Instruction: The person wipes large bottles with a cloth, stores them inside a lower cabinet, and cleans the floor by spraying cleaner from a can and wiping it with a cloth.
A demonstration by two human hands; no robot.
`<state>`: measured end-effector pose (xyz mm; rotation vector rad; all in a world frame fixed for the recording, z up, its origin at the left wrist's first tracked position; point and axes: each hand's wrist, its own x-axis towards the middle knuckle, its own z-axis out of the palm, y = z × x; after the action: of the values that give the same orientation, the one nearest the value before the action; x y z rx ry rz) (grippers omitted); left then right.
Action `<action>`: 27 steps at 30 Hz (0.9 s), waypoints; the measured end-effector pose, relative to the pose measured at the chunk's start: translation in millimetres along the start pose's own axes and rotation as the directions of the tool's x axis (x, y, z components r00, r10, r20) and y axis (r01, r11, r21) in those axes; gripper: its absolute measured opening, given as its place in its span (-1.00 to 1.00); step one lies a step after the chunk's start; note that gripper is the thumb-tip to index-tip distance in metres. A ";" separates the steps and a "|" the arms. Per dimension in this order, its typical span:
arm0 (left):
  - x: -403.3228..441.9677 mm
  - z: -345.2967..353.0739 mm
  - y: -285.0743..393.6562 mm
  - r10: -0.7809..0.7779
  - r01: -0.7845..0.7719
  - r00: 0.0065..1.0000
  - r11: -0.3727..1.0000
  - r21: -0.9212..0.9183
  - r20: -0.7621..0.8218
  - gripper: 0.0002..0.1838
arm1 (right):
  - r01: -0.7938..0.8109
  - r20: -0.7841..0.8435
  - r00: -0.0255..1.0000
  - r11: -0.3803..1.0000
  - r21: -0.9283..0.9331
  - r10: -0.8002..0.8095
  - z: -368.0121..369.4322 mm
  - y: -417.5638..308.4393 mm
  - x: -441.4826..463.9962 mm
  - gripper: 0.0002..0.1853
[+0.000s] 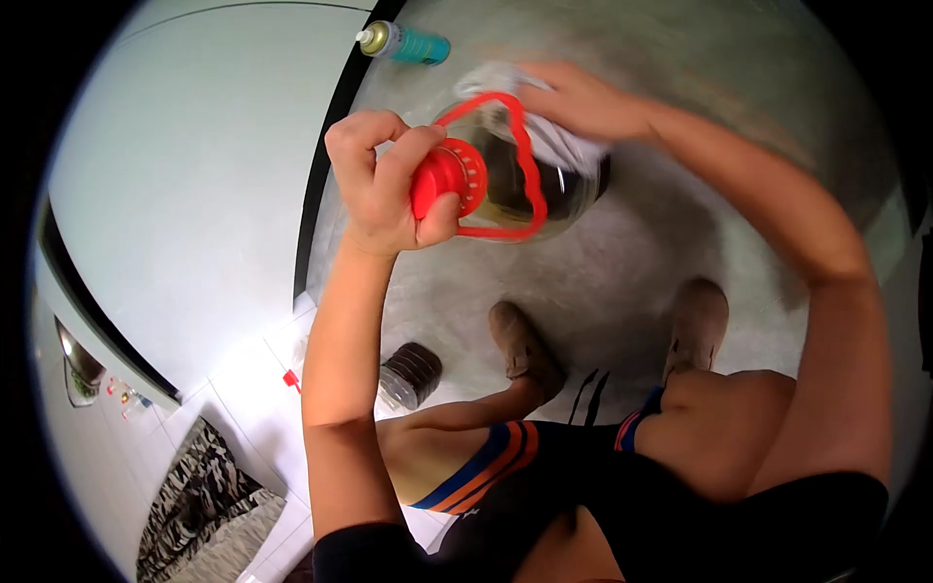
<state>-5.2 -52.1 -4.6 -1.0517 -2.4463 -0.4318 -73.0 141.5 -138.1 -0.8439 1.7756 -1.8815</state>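
Note:
A large clear bottle [505,199] with dark contents is tilted above the grey floor, its red cap [449,180] pointing left and a red loop handle [530,165] around its neck. My left hand [384,180] is closed round the red cap. On the bottle's upper far side my right hand [583,102] presses a white cloth [559,141]; its fingers are partly blurred and bent over the cloth. The bottle's base, at the right, is partly covered by the cloth.
A teal spray can [420,46] lies at the top, beside the black edge of a white panel [224,146]. Another bottle with dark contents [410,374] is near my left shoe [525,345]. Camouflage fabric [199,505] lies at the lower left.

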 end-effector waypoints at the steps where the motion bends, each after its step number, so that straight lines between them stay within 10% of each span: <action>1: -4.8 -2.4 -1.0 -0.006 0.005 1.000 1.000 0.021 0.009 -0.53 | 0.018 -0.103 0.994 1.000 0.006 -0.017 5.9 -14.5 -24.5 -0.59; 4: -21.0 -13.0 22.5 -0.179 0.171 0.982 0.978 0.120 0.056 -0.52 | 0.056 -0.312 0.944 0.982 -0.181 -0.111 36.2 -14.9 -79.2 -0.45; 9: -4.5 3.5 88.6 -0.785 0.759 0.616 0.616 -0.209 -0.075 -0.94 | -0.078 -0.351 0.936 0.975 -0.208 0.001 54.2 -33.7 -86.8 -0.33; 13: -5.5 17.3 86.6 -0.745 0.736 0.646 0.666 -0.122 -0.167 -0.91 | 0.053 -0.227 0.950 0.829 -0.557 -0.213 54.2 -55.4 -42.6 -0.45; 16: -6.5 17.8 84.4 -0.772 0.758 0.608 0.634 -0.152 -0.187 -0.87 | 0.223 0.045 0.972 0.852 -0.474 -0.230 44.3 -42.2 3.4 -0.55; 20: -6.0 21.0 74.8 -0.714 0.704 0.658 0.696 -0.140 -0.237 -0.83 | 0.146 0.486 0.867 0.878 -0.456 0.107 29.1 -42.4 69.6 -0.76; 23: -5.4 21.4 74.0 -0.713 0.698 0.649 0.697 -0.164 -0.266 -0.82 | 0.075 0.271 0.961 0.994 -0.076 -0.052 26.7 -3.6 64.3 -0.70; 25: -6.7 22.7 74.2 -0.715 0.702 0.637 0.693 -0.167 -0.287 -0.83 | -0.246 0.251 0.935 0.968 -0.049 0.251 14.1 -25.4 41.0 -0.69; 27: -7.7 22.2 74.4 -0.726 0.716 0.621 0.679 -0.162 -0.296 -0.84 | -0.214 0.127 0.972 0.966 0.144 0.196 17.3 -8.2 11.2 -0.56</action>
<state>48.6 2.3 -19.3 0.0951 -2.4354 -0.8197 -68.6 122.1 -128.4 -0.6666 1.5606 -1.7756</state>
